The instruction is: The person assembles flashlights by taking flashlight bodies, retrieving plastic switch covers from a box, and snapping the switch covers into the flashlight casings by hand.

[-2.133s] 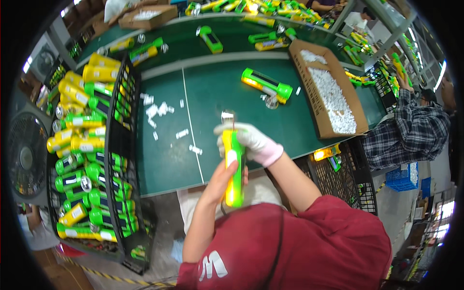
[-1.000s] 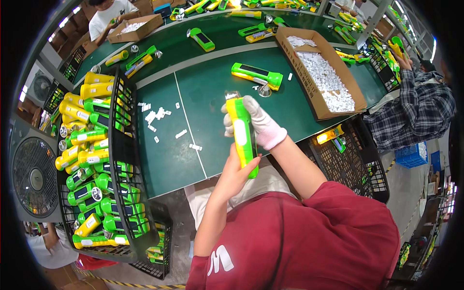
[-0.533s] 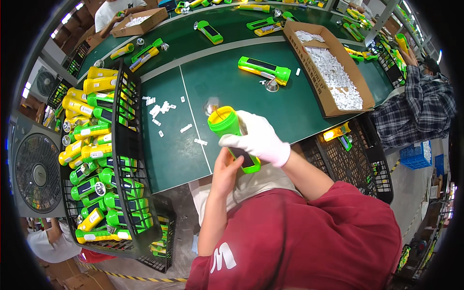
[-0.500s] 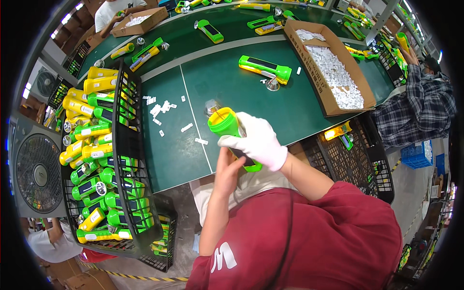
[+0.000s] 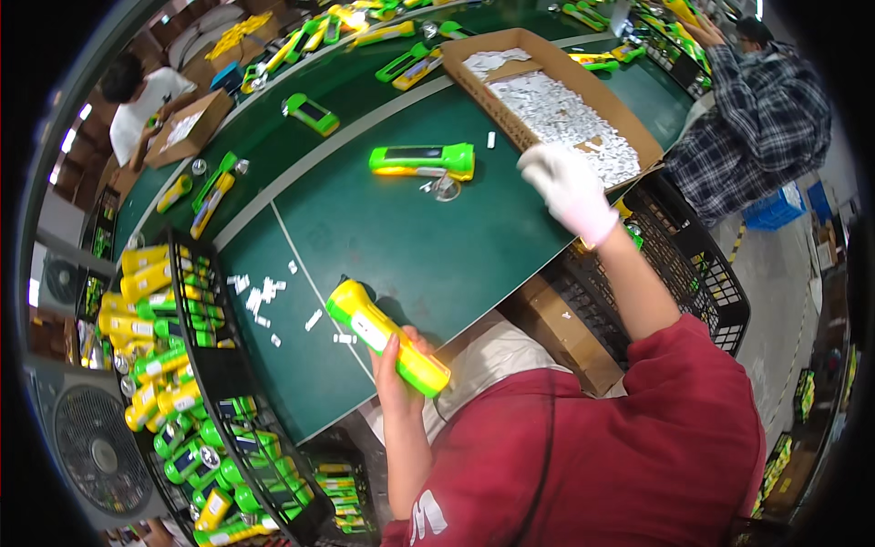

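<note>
A yellow-and-green flashlight lies tilted in my bare left hand. My left fingers are wrapped round its handle above the front edge of the table, and its yellow head points up and left. My right hand, in a white glove, hangs by the near side of a carton of small white pieces. Motion smears its fingers, so what they hold, if anything, is not visible. On the green tabletop another green-and-yellow flashlight lies with a silver reflector beside it.
A black crate full of flashlights stands at the left. Loose white pieces are scattered on the table near it. Another black crate sits below the table's right edge. A co-worker in a plaid shirt stands at the right.
My right hand has let go of the flashlight and moved right to the carton. My left hand still holds the flashlight, now turned over and lower. The view has shifted right.
</note>
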Available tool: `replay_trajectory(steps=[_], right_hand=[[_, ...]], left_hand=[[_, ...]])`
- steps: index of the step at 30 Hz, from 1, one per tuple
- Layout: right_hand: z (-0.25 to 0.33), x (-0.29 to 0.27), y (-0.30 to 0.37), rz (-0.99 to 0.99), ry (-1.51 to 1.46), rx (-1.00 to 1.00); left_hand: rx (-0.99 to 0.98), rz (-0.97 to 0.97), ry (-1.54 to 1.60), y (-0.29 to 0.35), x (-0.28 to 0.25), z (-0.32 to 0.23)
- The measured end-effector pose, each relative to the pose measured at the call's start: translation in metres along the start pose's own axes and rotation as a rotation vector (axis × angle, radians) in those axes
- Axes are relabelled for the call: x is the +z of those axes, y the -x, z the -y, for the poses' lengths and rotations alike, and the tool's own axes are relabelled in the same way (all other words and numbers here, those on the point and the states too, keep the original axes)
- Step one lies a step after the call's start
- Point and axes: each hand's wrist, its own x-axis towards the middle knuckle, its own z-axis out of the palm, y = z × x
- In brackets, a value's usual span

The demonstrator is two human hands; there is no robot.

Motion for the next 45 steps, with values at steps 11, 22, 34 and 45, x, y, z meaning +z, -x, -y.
replay_trajectory(steps=[11, 22, 34, 45], right_hand=[[-0.158, 0.035, -0.115, 0.549, 0.455, 0.268], [-0.168, 0.02, -0.113, 0.339, 0.544, 0.317], [-0.138, -0.023, -0.101, 0.074, 0.198, 0.397], [0.104, 0.071, 0.015, 0.768, -1.002, 0.314]], left_hand=[[0.003, 0.069, -0.127, -0.001, 0.031, -0.002], [-0.03, 0.09, -0.079, -0.006, 0.027, -0.006], [-0.03, 0.209, -0.007, -0.008, 0.015, -0.007], [-0.03, 0.246, 0.104, -0.036, -0.031, 0.012]])
